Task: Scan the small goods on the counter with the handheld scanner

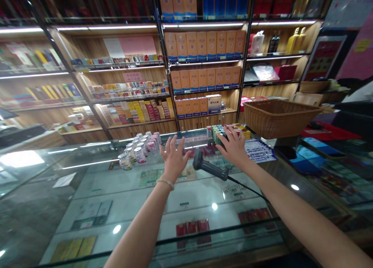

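Over the glass counter (186, 196), my left hand (175, 159) is held with its fingers spread and nothing in it. To its left stand several small clear-sided containers (140, 148) with pale lids, grouped in rows. My right hand (234, 148) reaches to a group of small green-labelled cylinders (216, 131), fingers apart; whether it touches them I cannot tell. A grey handheld barcode scanner (211, 167) lies on the glass between my hands, its black cord running right under my right forearm. Blue-and-white slim packets (259, 150) lie fanned out beside my right wrist.
A brown wicker basket (279, 118) stands at the counter's right end. Yellow and red small packs (244, 132) lie in front of it. Blue boxes (309, 159) sit farther right. Behind the counter, wall shelves hold orange boxes (206, 79) and cigarette packs (142, 112). More packs show beneath the glass.
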`<act>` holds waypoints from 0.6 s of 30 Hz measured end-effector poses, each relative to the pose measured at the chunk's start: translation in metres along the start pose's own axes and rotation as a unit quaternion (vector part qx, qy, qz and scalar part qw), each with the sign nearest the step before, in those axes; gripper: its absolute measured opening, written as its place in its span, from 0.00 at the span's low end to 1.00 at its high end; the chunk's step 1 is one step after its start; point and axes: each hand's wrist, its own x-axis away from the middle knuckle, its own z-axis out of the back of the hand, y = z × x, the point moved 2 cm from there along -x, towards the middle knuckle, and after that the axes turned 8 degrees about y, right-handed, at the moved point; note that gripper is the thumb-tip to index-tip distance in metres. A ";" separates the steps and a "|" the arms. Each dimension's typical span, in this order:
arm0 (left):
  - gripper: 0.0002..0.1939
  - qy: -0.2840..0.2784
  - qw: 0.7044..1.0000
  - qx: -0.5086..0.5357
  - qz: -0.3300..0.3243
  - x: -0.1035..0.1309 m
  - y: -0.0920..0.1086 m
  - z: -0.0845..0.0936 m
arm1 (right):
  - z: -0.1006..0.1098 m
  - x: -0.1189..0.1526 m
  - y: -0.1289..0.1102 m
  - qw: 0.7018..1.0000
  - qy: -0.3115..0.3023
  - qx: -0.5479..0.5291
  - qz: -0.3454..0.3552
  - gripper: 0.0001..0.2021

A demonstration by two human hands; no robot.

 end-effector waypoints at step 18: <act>0.26 0.021 0.999 -0.022 -0.017 0.011 -0.014 -0.009 | -0.017 0.018 0.014 0.998 0.060 0.005 -0.012 0.21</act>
